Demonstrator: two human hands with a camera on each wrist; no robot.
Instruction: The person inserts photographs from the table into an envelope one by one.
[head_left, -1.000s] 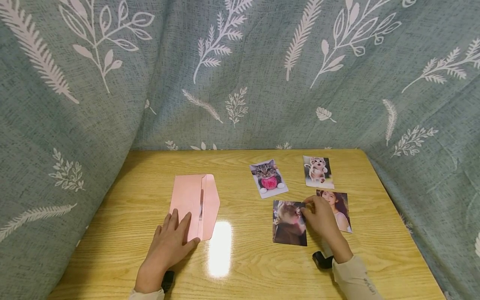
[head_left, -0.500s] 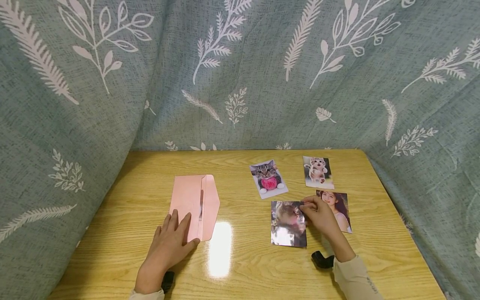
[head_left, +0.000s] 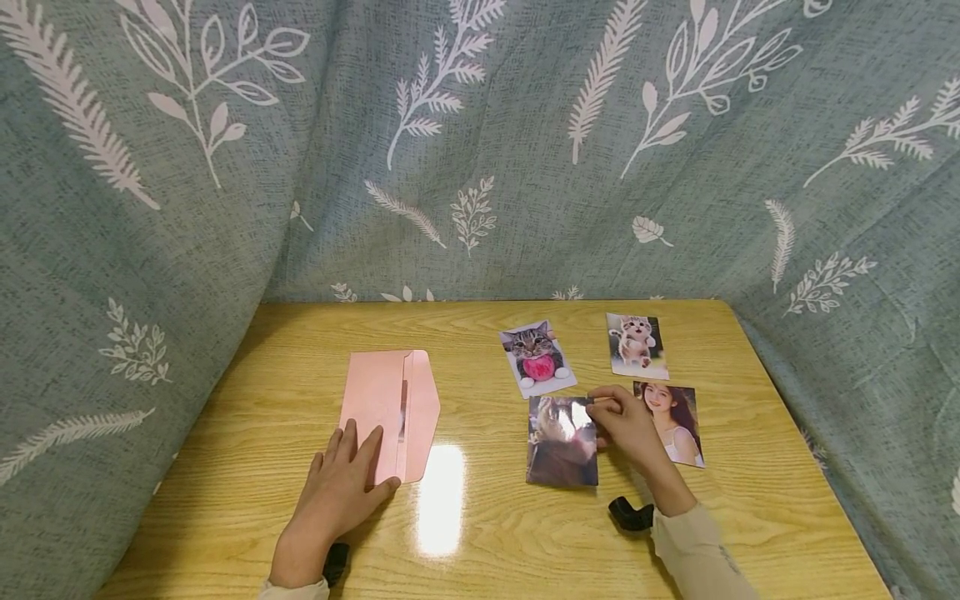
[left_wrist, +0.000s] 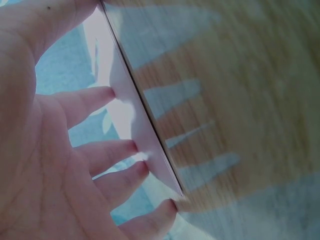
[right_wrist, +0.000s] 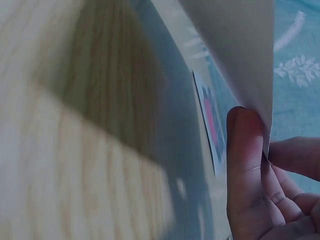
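Note:
My left hand (head_left: 337, 483) rests with spread fingers on the lower part of a pink envelope (head_left: 382, 387), whose flap (head_left: 424, 408) lies unfolded to the right. A dark photo strip shows in the envelope's slot (head_left: 404, 408). In the left wrist view, the fingertips (left_wrist: 132, 146) touch the envelope's edge. My right hand (head_left: 630, 429) pinches a dark glossy photo (head_left: 562, 458) by its upper right corner. In the right wrist view, thumb and finger hold the photo's pale back (right_wrist: 245, 60), lifted off the table. Glare hides part of its picture.
Behind the held photo lies a photo of a cat with a pink ball (head_left: 536, 358). A kitten photo (head_left: 636, 346) lies farther right, with a portrait photo (head_left: 678, 429) below it, partly behind my right hand. Patterned green cloth (head_left: 480, 150) hangs around the wooden table (head_left: 480, 533).
My right hand has moved slightly left with the dark photo, and the glare on it has shifted. The left hand and envelope have stayed in place.

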